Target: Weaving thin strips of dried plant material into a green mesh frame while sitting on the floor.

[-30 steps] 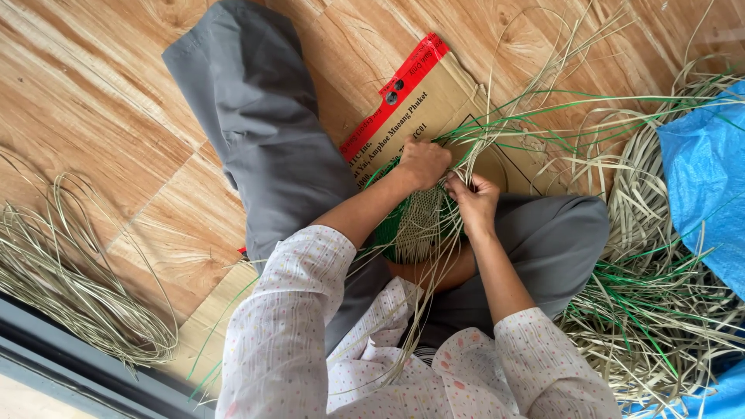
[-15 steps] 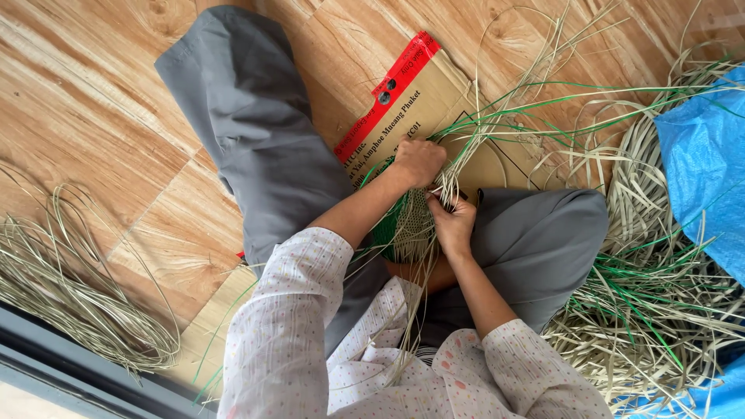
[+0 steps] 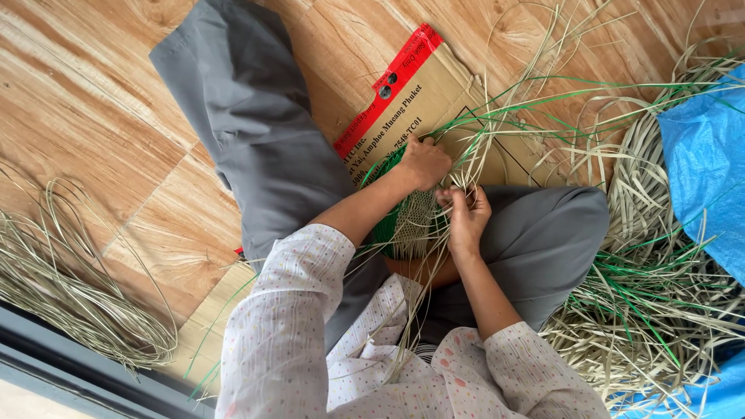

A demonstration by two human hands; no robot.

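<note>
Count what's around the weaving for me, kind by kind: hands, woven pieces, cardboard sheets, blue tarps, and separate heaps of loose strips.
Hands: 2, left hand and right hand
Woven piece: 1
Cardboard sheet: 1
Blue tarp: 1
Strip heaps: 2, pale bundle and mixed pile
Total: 7

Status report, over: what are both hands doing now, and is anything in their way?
Left hand gripping strips at the woven piece. Right hand pinching pale strips beside it. Loose strips piled close on the right, none blocking.
</note>
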